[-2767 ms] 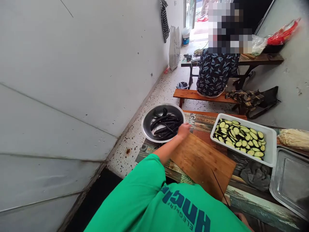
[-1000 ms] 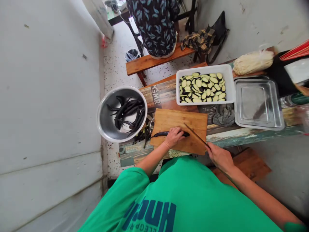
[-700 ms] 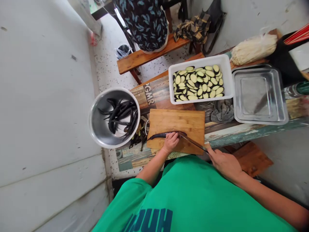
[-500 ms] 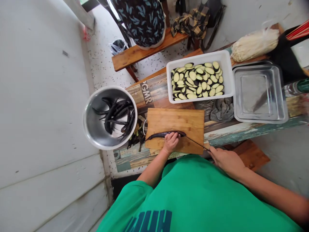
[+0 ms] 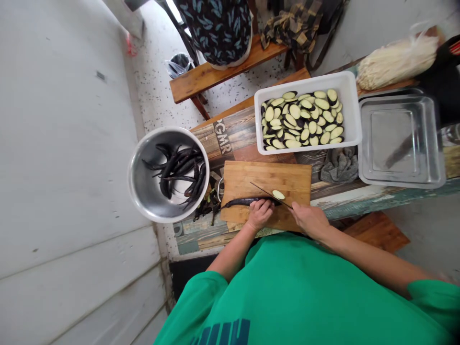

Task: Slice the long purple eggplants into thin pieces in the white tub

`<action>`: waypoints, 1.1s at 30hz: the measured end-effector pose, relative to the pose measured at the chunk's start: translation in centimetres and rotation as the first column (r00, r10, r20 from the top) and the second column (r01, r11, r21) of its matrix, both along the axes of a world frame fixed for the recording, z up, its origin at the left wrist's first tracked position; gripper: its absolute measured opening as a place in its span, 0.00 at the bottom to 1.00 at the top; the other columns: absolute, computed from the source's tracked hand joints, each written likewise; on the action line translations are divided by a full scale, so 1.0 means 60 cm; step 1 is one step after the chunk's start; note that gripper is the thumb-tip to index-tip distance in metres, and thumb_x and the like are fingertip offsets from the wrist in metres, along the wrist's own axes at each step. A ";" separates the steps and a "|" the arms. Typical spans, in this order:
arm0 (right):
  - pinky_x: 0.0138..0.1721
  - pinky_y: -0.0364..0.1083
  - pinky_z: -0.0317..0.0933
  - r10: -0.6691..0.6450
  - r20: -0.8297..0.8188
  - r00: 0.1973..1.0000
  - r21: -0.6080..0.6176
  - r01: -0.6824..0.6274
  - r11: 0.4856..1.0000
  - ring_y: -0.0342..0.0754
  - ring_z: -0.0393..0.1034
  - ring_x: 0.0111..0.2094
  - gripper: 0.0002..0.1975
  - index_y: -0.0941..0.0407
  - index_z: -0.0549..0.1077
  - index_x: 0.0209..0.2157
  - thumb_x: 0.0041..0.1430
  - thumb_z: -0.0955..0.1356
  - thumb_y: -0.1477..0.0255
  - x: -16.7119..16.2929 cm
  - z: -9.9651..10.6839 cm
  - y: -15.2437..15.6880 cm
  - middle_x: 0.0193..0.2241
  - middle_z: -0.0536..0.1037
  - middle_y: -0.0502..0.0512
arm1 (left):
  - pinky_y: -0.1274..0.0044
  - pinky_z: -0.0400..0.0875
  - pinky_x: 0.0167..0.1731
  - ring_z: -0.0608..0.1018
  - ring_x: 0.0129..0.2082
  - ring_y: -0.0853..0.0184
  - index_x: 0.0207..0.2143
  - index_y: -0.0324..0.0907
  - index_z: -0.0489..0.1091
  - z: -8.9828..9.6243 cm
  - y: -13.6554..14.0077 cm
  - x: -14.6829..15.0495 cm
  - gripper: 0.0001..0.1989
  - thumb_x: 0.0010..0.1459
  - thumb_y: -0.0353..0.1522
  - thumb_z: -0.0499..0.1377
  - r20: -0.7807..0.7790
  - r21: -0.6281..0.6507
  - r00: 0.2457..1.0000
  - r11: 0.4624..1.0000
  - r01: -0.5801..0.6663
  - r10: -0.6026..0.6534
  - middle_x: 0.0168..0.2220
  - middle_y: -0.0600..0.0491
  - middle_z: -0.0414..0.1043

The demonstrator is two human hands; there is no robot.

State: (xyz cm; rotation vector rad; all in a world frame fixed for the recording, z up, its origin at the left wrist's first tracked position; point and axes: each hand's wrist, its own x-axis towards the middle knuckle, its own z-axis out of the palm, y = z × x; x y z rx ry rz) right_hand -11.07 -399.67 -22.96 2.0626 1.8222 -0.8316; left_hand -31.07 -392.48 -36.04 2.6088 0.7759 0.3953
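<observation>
A long dark eggplant (image 5: 239, 202) lies across the wooden cutting board (image 5: 266, 172). Near its right end, my left hand (image 5: 261, 213) grips it from above with bent fingers. My right hand (image 5: 309, 219) is closed round the handle of a knife (image 5: 268, 192), whose thin blade slants up and left over the eggplant's cut end. One pale oval eggplant slice (image 5: 278, 194) rests on the board just beyond the blade. Beyond the board stands a white tub (image 5: 307, 81) holding many oval eggplant slices.
A metal bowl (image 5: 134, 191) of whole eggplants is left of the board, with trimmed stem ends (image 5: 206, 206) beside it. A grey cloth (image 5: 339, 165), a clear lidded container (image 5: 398, 139) and a bagged pale food (image 5: 397, 62) are on the right. A person (image 5: 217, 28) sits on a bench opposite.
My right hand has moved left and the knife blade now reaches past the eggplant over the board. A cut slice has appeared on the board. The view has shifted slightly.
</observation>
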 end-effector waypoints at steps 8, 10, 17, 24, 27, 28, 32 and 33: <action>0.23 0.43 0.52 0.043 0.019 0.999 -0.148 -0.040 0.988 0.51 0.76 0.30 0.16 0.58 0.68 0.44 0.67 0.54 0.66 0.049 0.076 -0.099 0.34 0.79 0.61 | 0.70 0.59 0.44 0.74 0.45 0.64 0.34 0.44 0.73 -0.001 0.003 0.002 0.05 0.62 0.30 0.57 0.168 0.342 0.982 0.939 0.023 -0.085 0.41 0.50 0.77; 0.23 0.43 0.53 0.022 0.013 1.000 -0.200 -0.019 0.980 0.52 0.76 0.31 0.18 0.59 0.68 0.45 0.68 0.54 0.64 0.052 0.076 -0.098 0.34 0.80 0.62 | 0.70 0.59 0.44 0.74 0.44 0.64 0.33 0.44 0.73 -0.001 0.004 0.004 0.04 0.61 0.29 0.58 0.193 0.349 0.977 0.937 0.015 -0.087 0.40 0.50 0.77; 0.28 0.44 0.56 -0.057 -0.056 0.997 -0.153 0.048 0.987 0.50 0.76 0.34 0.21 0.59 0.69 0.42 0.69 0.51 0.63 -0.006 0.007 0.008 0.35 0.80 0.62 | 0.71 0.60 0.44 0.74 0.44 0.66 0.36 0.46 0.73 0.008 0.004 0.004 0.05 0.63 0.30 0.57 0.174 0.336 0.983 0.942 0.003 -0.065 0.41 0.52 0.77; 0.26 0.45 0.51 -0.053 -0.007 0.999 0.056 0.053 0.997 0.48 0.74 0.32 0.23 0.59 0.71 0.40 0.69 0.50 0.63 -0.031 0.014 0.004 0.34 0.79 0.62 | 0.72 0.60 0.43 0.72 0.44 0.65 0.35 0.44 0.73 0.017 0.005 0.004 0.07 0.64 0.29 0.54 0.230 0.291 0.972 0.957 -0.016 -0.053 0.39 0.51 0.75; 0.23 0.45 0.47 0.008 0.024 1.000 0.008 -0.008 1.000 0.48 0.74 0.29 0.20 0.58 0.70 0.37 0.68 0.53 0.65 -0.012 0.042 -0.048 0.30 0.79 0.60 | 0.72 0.60 0.42 0.72 0.44 0.64 0.32 0.42 0.71 0.021 0.006 0.006 0.10 0.64 0.27 0.52 0.283 0.315 0.957 0.949 -0.028 -0.066 0.38 0.50 0.74; 0.23 0.45 0.47 0.019 0.031 0.999 -0.022 -0.018 1.000 0.48 0.74 0.28 0.18 0.58 0.70 0.37 0.68 0.53 0.66 -0.006 0.049 -0.062 0.30 0.79 0.60 | 0.71 0.60 0.41 0.71 0.44 0.64 0.30 0.42 0.71 0.023 0.006 0.006 0.11 0.64 0.27 0.51 0.297 0.322 0.952 0.946 -0.031 -0.070 0.38 0.50 0.74; 0.23 0.45 0.49 0.010 0.043 0.999 -0.134 -0.004 0.991 0.48 0.74 0.27 0.16 0.58 0.69 0.39 0.68 0.55 0.67 0.012 0.067 -0.090 0.31 0.79 0.60 | 0.71 0.61 0.42 0.71 0.45 0.63 0.29 0.41 0.70 0.027 0.008 0.005 0.11 0.63 0.26 0.51 0.302 0.338 0.950 0.941 -0.028 -0.081 0.39 0.49 0.74; 0.23 0.45 0.51 0.006 0.039 0.999 -0.155 0.000 0.988 0.49 0.74 0.28 0.17 0.59 0.69 0.39 0.68 0.55 0.66 0.013 0.067 -0.088 0.30 0.79 0.61 | 0.71 0.61 0.42 0.71 0.45 0.63 0.29 0.41 0.70 0.027 0.008 0.005 0.11 0.63 0.26 0.52 0.297 0.337 0.952 0.941 -0.025 -0.081 0.39 0.49 0.74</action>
